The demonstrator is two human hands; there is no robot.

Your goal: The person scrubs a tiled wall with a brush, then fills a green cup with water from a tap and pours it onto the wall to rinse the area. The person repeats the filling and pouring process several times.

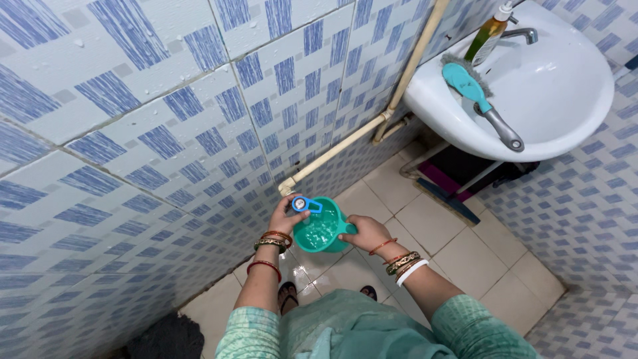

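The mug (320, 229) sits under the tap (306, 204), close to the tiled wall (153, 146); its base is hidden. The right hand (365, 233) clasps its handle, the left hand (286, 216) closes on the tap.

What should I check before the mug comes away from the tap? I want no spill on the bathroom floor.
1. Left hand on the blue tap: ok, fingers rest on its handle.
2. Right hand grip on the green plastic mug: ok, it grasps the handle side.
3. Mug under the spout: ok, it sits directly below the tap.
4. Water level: ok, water shows inside, below the rim.
5. Tap shut: cannot tell, no clear stream visible.
6. Floor tiles dry: cannot tell, though the wall tiles carry droplets.
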